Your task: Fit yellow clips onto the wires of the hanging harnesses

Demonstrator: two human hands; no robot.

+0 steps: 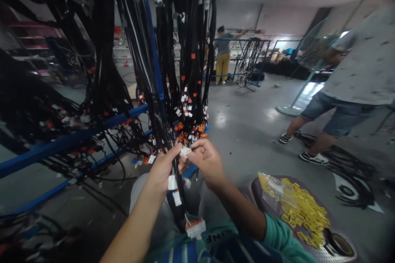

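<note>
Between my two hands, in front of the hanging cables, is a small white connector [185,152]. My left hand [163,169] has its thumb and fingers closed on the connector's left side. At its right end, the fingers of my right hand [207,161] are pinched together, with a bit of yellow showing at the fingertips. A black cable bundle [177,209] runs down past my left hand to my lap. White connectors [173,182] hang from it beside my left wrist, and an orange and white connector [195,227] lies at its lower end.
Black wire harnesses [191,49] hang from a blue frame [123,121] ahead and left. At the lower right, yellow plastic pieces [304,205], a clear bag [279,191] and a tape roll [341,244] lie on a stool. One person stands right, beside a fan; another is farther back.
</note>
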